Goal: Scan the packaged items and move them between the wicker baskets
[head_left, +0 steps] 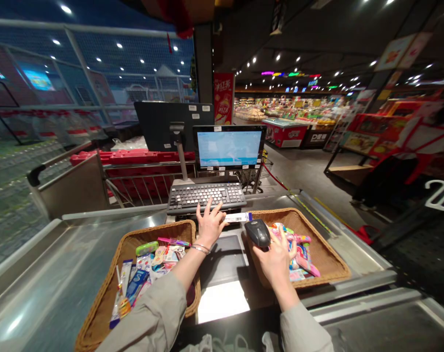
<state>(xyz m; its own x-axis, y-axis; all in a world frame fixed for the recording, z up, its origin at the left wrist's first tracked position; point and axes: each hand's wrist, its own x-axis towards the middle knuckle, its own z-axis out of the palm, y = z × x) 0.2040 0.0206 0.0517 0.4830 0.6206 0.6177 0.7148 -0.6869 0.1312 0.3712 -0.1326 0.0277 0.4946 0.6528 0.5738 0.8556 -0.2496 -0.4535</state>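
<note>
My left hand (210, 226) is stretched over the front edge of the black keyboard (185, 196), fingers spread. A slim white packet with a purple end (240, 217) lies beside its fingers; whether they touch it I cannot tell. My right hand (276, 259) is around a black barcode scanner (257, 232), whose head points away from me; its handle is mostly hidden. Beneath this hand is the right wicker basket (329, 259), with colourful small packaged goods (304, 256). Below my left forearm, the left wicker basket (97, 305) holds pens, packets and a green case (147, 248).
A lit monitor (231, 149) stands behind the keyboard, with a second dark screen (170, 124) turned away. Both baskets rest on a metal counter (78, 254). Shopping carts (141, 181) stand beyond it; a person (423, 132) is at the right.
</note>
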